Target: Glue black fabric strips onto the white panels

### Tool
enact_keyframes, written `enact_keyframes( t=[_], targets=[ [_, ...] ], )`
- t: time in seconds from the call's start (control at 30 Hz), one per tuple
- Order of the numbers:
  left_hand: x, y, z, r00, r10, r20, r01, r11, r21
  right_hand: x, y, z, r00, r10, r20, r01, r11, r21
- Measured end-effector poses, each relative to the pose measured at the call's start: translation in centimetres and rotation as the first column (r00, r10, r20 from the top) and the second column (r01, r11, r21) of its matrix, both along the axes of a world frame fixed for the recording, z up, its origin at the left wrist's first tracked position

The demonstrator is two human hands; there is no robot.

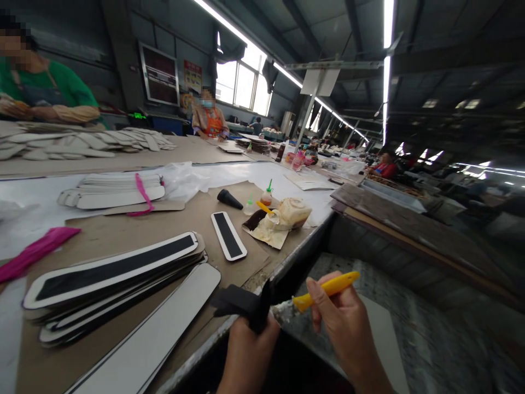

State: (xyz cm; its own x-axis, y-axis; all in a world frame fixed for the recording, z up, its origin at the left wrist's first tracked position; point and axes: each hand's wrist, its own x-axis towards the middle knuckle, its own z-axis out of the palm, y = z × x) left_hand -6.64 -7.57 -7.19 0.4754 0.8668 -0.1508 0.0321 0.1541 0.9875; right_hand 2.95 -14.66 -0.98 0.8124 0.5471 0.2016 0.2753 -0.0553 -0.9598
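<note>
My left hand (247, 350) grips a bundle of black strips (241, 305) just off the table's near edge. My right hand (342, 323) holds a yellow-handled brush (328, 288) whose tip meets the black strips. On the brown paper to the left lies a stack of long white pieces with black centre strips (110, 273). A single white piece (164, 328) lies in front of the stack. A shorter white-and-black piece (228, 235) lies alone further back.
A glue pot with a yellow brush (287, 214), small glue bottles (267, 194) and a black cone (228, 199) stand mid-table. Pink ties (35, 251) and white piece stacks (115, 189) lie left. Other people work at the far side and beyond.
</note>
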Motion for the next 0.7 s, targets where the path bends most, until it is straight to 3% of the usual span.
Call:
enact_keyframes(
  t=[0.13,0.23,0.33,0.4,0.5,0.6,0.7],
  targets=[
    [1.1,-0.1,0.0,0.998,-0.059,-0.028,0.057,0.996,-0.063,-1.1,-0.5,-0.3,0.976,-0.080,0.200,0.084,0.996,-0.009],
    [1.8,0.3,-1.1,0.997,-0.031,-0.070,0.023,0.994,-0.110,-1.2,-1.6,1.1,0.888,-0.255,0.382,0.212,0.965,0.153],
    [2.1,0.4,-2.8,0.991,0.023,-0.133,-0.047,0.983,-0.177,0.0,-3.1,3.2,0.755,-0.468,0.459,0.342,0.879,0.333],
    [2.2,0.0,-3.0,0.994,-0.006,-0.105,-0.017,0.977,-0.213,1.3,-3.6,3.7,0.805,-0.466,0.366,0.350,0.872,0.341],
    [2.3,-0.9,-1.4,0.994,-0.103,0.024,0.106,0.966,-0.235,3.4,-3.3,2.5,0.944,-0.331,-0.011,0.318,0.895,0.313],
    [2.2,-1.5,0.9,0.974,-0.176,0.146,0.210,0.940,-0.269,4.9,-2.4,0.4,0.898,-0.200,-0.392,0.333,0.891,0.309],
    [2.0,-1.8,1.9,0.956,-0.189,0.225,0.256,0.912,-0.322,5.7,-1.9,-1.2,0.809,-0.100,-0.579,0.317,0.904,0.287]
  ],
)
